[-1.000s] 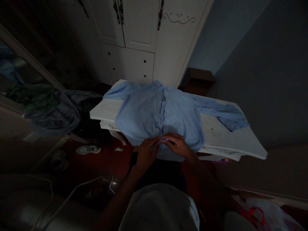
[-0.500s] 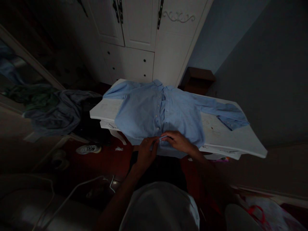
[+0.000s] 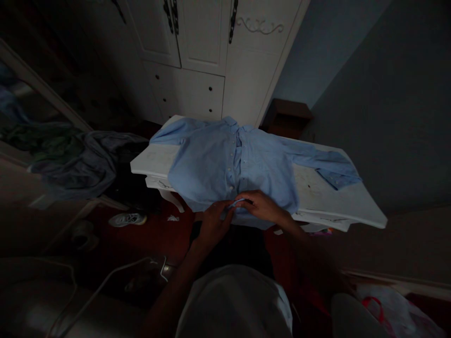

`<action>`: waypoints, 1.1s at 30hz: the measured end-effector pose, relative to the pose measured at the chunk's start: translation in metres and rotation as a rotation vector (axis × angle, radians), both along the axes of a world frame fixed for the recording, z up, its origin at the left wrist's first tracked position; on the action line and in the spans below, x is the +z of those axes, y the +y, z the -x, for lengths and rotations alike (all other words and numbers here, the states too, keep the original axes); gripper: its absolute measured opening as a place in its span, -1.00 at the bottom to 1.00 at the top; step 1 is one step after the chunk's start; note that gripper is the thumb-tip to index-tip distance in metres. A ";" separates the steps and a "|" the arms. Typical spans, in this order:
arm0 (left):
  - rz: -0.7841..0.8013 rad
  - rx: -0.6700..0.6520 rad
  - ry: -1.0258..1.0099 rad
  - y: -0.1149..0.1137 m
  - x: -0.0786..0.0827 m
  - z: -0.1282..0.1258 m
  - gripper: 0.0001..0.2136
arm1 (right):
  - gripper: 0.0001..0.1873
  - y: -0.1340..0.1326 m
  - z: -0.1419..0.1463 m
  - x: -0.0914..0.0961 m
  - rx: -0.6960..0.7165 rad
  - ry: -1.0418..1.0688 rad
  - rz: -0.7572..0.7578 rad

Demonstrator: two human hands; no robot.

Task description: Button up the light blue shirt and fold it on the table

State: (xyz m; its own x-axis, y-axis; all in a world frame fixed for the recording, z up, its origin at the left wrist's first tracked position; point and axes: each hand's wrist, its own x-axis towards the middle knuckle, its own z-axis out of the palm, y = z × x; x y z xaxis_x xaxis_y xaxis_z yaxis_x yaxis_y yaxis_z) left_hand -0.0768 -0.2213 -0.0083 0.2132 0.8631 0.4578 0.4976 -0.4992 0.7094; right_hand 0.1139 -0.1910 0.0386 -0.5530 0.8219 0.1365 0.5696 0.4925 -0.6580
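Observation:
A light blue button-up shirt (image 3: 204, 162) lies front side up across a white table (image 3: 352, 206), its collar at the far edge and its hem hanging over the near edge. Its front is unfastened along the visible placket, where several pale buttons run down one side. At the bottom of the placket, my left hand (image 3: 215, 220) pinches the shirt's edge. Close beside it, my right hand (image 3: 259, 205) grips the same edge from the right, fingers bent. Whether a button sits between the fingertips is too dark and small to tell.
Behind the table stands a white wardrobe (image 3: 197, 89) with drawers. Grey and green clothes (image 3: 81, 159) are piled at the left. A sneaker (image 3: 127, 219) and a white cable (image 3: 105, 286) lie lower left. A brown box-like stand (image 3: 291, 115) is at the back right.
Both hands stay at the bottom of the placket, with only slight finger movement on the shirt's edge. The whole view has shifted a little.

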 end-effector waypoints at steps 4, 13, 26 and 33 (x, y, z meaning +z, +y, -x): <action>0.006 -0.014 -0.003 -0.001 0.000 0.002 -0.83 | -0.80 0.004 -0.004 0.001 0.074 0.023 0.010; -0.149 -0.038 0.039 -0.005 -0.001 0.002 -0.82 | -0.79 -0.003 -0.012 -0.004 0.089 0.001 -0.058; -0.284 -0.002 0.017 -0.007 -0.014 0.005 -0.83 | -0.75 -0.023 -0.008 -0.013 0.056 0.045 -0.352; -0.290 -0.019 0.012 -0.007 -0.008 0.004 -0.84 | -0.74 -0.023 -0.008 -0.018 0.045 0.060 -0.348</action>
